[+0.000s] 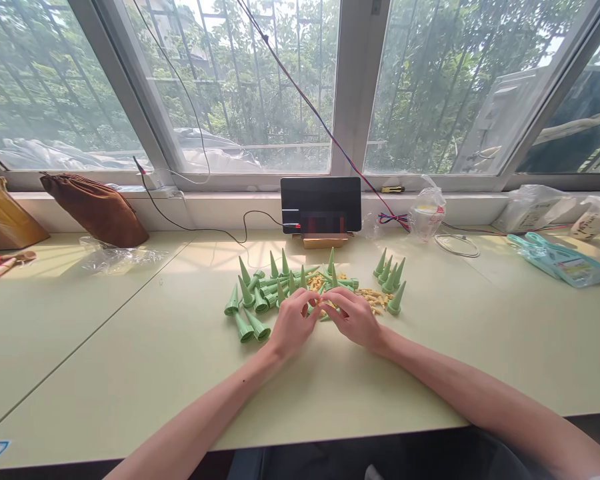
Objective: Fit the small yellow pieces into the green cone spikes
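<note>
My left hand (296,320) and my right hand (353,316) meet at the fingertips over the table, both with fingers pinched. Something small and orange-yellow shows between them, too small to name. Around and behind the hands lie many green plastic cones (259,327), some upright, some on their sides with open ends showing. A separate group of green cones (396,298) stands to the right. Small yellow pieces (376,299) are heaped behind and beside my right hand, partly hidden by it.
A dark tablet (321,205) leans on a brown stand by the window. A brown pouch (96,208) and clear plastic wrap (123,257) lie at left. At right are a bagged cup (427,217), a coiled cable (457,245) and a teal package (563,260).
</note>
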The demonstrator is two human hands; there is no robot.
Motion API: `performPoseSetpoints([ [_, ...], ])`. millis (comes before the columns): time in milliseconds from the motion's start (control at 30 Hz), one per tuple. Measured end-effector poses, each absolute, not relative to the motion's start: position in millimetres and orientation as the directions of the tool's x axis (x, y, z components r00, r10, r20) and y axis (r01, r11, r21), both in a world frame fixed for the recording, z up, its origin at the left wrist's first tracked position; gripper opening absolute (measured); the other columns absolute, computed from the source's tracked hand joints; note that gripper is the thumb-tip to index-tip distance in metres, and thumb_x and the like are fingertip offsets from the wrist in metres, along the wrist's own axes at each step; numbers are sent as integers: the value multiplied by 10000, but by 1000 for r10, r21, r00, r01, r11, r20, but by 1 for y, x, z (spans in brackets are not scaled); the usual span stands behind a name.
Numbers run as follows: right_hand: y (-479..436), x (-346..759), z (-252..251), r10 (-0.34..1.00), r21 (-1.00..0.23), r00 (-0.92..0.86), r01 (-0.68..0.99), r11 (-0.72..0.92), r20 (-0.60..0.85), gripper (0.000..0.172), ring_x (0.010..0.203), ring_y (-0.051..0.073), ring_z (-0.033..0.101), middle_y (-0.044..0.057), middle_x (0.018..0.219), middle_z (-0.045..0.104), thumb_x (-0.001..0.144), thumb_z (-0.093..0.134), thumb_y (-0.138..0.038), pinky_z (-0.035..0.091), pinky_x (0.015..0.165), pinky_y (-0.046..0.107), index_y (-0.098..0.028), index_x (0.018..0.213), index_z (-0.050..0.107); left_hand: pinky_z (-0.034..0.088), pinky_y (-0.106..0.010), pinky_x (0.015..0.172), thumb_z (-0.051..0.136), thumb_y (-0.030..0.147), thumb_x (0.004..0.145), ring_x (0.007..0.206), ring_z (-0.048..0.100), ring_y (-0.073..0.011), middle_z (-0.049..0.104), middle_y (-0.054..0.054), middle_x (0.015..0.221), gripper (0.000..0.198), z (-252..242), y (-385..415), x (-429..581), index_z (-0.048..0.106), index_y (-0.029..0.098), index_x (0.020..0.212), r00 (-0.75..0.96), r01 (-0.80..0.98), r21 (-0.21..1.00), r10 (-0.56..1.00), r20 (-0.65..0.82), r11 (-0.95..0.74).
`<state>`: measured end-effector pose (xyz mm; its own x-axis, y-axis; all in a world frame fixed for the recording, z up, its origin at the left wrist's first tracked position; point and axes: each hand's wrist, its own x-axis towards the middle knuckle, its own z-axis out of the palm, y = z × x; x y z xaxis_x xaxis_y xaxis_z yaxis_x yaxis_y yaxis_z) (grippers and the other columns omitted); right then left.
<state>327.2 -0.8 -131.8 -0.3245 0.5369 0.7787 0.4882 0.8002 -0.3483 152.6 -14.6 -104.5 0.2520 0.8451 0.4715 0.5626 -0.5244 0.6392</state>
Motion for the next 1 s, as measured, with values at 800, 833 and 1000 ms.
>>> performPoseSetpoints([
  [800,-2,325,-125,631,-433,-300,518,737,715,127,666,128,594,58,1017,656,947,539,-280,442,556,240,-214,1035,603,471,-235,596,603,364,860,669,602,-138,674,-28,785,198,-102,-12,152,652,172,871,127,292,885,932,338,-361],
  [833,-2,325,-126,634,-435,-308,516,738,710,128,665,126,591,58,1019,654,946,544,-280,440,555,239,-212,1035,603,482,-240,614,603,366,860,687,615,-144,680,-31,796,203,-102,-12,152,656,171,874,131,275,891,933,336,-360],
  [1000,-3,326,-126,639,-439,-336,508,741,691,139,651,122,574,58,987,649,956,533,-298,426,545,234,-211,1029,614,508,-258,662,598,379,867,740,646,-164,683,-35,810,222,-102,-12,154,670,169,870,148,232,903,931,333,-361],
])
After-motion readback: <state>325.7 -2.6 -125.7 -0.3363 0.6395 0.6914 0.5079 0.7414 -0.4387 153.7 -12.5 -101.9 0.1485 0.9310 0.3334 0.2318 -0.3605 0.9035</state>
